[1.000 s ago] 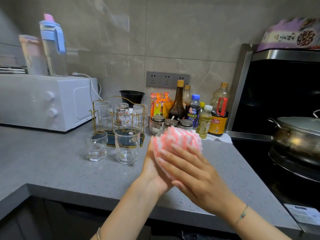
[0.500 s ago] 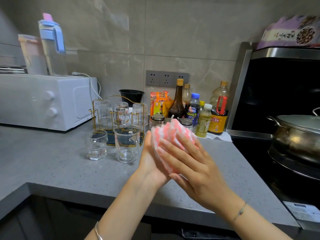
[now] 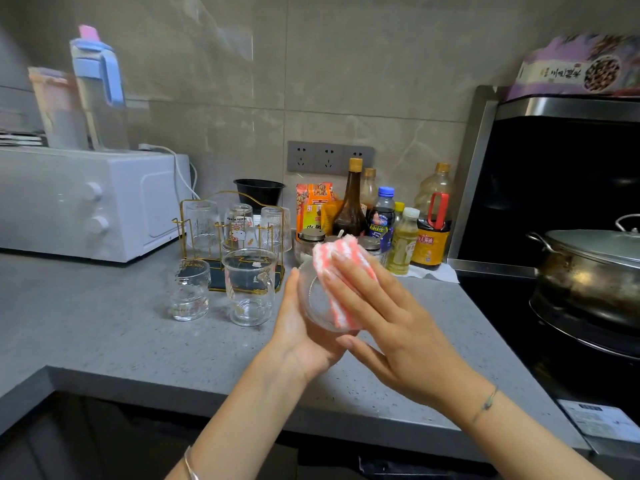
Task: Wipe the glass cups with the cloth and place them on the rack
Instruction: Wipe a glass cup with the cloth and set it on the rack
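- Far left of the gold wire rack (image 3: 182, 233) there's a white countertop oven (image 3: 86, 202) with a blue-lidded pitcher (image 3: 98, 91) standing on top of it.
- The rack itself has three upturned glasses (image 3: 239, 226) on its pegs, and the middle one has a cartoon cat print.
- Right in front of the rack, on the grey counter (image 3: 104, 323), sit two more. The small ribbed glass (image 3: 189, 289) is at the rack's front left corner. The bigger glass mug (image 3: 249, 285) is just beside it, at the rack's front right. Both are upright.
- Behind the rack there's a black bowl (image 3: 259, 194) by the wall.
- To the right of the rack and a bit nearer the camera, the left hand (image 3: 301, 337) cradles a glass cup (image 3: 313, 303) above the counter. The cup is tipped with its mouth facing back this way. The thumb runs up its left side and the fingers curl round underneath.
- The pink and white cloth (image 3: 341, 268) is draped over the cup's right side and rim.
- The right hand (image 3: 391, 327) is laid flat on the cloth. Its fingers are straight and close together, pressing it against the glass, and the thumb sticks out below.
- Further right of the rack, along the wall, there's a cluster of sauce bottles (image 3: 351, 202).
- Way off right of the rack, a lidded metal pot (image 3: 595, 268) sits on the stove.
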